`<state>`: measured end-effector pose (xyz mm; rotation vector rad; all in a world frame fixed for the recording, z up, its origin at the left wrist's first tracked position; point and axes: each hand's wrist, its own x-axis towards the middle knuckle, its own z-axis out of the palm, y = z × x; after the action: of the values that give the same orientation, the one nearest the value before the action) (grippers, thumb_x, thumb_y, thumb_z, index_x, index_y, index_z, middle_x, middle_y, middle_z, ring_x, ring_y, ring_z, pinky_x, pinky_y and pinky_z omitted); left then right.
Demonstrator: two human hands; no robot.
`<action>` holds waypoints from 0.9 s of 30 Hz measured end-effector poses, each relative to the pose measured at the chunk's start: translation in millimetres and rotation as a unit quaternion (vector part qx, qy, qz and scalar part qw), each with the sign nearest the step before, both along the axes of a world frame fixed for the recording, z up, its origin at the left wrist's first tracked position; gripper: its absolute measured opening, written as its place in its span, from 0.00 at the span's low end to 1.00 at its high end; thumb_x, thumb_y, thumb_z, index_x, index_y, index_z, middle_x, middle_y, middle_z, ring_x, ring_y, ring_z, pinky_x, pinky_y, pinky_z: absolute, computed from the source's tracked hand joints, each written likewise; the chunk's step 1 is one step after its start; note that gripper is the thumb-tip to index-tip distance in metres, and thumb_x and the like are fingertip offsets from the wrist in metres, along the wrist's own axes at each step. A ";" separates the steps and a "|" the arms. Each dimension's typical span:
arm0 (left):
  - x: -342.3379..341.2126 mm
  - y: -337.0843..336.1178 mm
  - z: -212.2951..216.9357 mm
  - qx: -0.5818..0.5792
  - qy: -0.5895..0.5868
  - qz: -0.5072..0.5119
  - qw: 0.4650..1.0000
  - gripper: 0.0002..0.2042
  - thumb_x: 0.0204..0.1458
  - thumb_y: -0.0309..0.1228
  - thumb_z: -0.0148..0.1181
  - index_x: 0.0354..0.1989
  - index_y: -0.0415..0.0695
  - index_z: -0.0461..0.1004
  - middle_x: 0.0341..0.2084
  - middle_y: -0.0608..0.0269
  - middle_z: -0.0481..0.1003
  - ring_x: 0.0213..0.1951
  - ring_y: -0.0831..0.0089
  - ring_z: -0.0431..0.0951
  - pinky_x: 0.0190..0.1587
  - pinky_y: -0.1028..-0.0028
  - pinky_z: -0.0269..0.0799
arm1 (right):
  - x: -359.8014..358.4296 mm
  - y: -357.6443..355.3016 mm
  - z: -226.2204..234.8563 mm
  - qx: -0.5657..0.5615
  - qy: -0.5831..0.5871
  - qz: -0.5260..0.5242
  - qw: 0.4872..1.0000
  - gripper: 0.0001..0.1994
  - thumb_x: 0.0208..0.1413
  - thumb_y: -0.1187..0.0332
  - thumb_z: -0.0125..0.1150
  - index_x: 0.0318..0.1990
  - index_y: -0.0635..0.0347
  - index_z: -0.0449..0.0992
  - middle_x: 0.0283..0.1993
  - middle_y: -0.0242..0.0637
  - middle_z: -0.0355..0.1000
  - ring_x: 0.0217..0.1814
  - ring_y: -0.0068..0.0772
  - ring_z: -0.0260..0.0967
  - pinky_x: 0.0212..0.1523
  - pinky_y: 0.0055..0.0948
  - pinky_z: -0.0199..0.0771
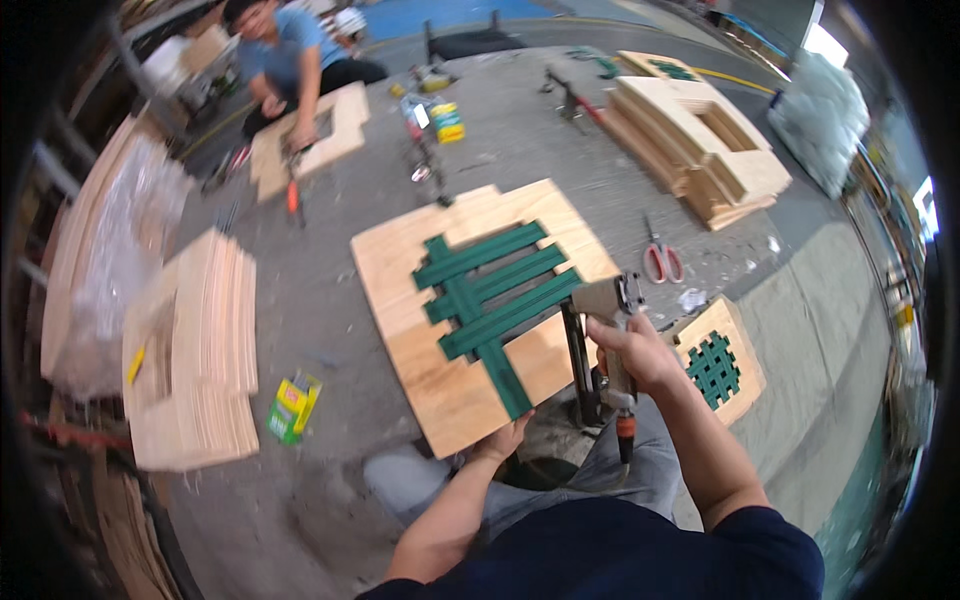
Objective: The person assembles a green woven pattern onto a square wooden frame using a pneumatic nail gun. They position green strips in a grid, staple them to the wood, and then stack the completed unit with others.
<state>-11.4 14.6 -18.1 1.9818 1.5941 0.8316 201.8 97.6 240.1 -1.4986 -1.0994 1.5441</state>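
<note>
A plywood panel (400,330) lies tilted in front of me, reaching out over my lap. Green webbing straps (510,283) span its cut-out: several run across, and one is woven lengthwise through them at the left. That strap's loose end (505,380) comes down to the panel's near edge. There my left hand (503,440) is closed on the strap end and the edge, its fingers partly hidden. My right hand (635,352) grips a pneumatic staple gun (600,300) by its handle, the nose by the panel's right edge. An orange-collared air hose fitting (626,428) hangs below the handle.
Stacked plywood panels stand left (200,350) and far right (700,140). A finished woven panel (735,390) lies at right. Red-handled scissors (662,262), a yellow-green box (293,408), a yellow box (447,122) and another staple gun (570,98) lie about. A co-worker (290,60) handles a panel opposite.
</note>
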 end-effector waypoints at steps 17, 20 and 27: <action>-9.0 -12.7 -10.1 0.057 0.033 0.012 0.998 0.33 0.64 0.58 0.52 0.73 0.54 0.60 0.71 0.51 0.60 0.71 0.45 0.59 0.71 0.44 0.55 | -85.5 -21.5 -51.2 -0.082 -0.108 0.157 0.978 0.17 0.63 0.64 0.67 0.53 0.68 0.75 0.35 0.35 0.75 0.22 0.25 0.73 0.22 0.28 0.71; -9.1 -13.3 -17.2 0.062 0.028 0.016 0.998 0.32 0.64 0.57 0.52 0.71 0.53 0.63 0.70 0.51 0.62 0.70 0.45 0.61 0.70 0.45 0.56 | -88.1 -21.7 -57.7 -0.086 -0.112 0.172 0.975 0.17 0.64 0.65 0.66 0.52 0.68 0.75 0.35 0.36 0.75 0.22 0.25 0.73 0.22 0.27 0.71; -11.0 -12.6 -13.3 0.064 0.013 0.015 0.998 0.31 0.64 0.56 0.52 0.70 0.53 0.64 0.67 0.52 0.66 0.68 0.46 0.64 0.68 0.46 0.58 | -88.7 -19.3 -59.6 -0.096 -0.151 0.186 0.966 0.15 0.64 0.65 0.67 0.49 0.68 0.75 0.31 0.34 0.74 0.22 0.25 0.72 0.21 0.27 0.70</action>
<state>-22.4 2.0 -31.5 2.0687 1.6267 0.9456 113.1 78.3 180.6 -1.7778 -1.5114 1.7509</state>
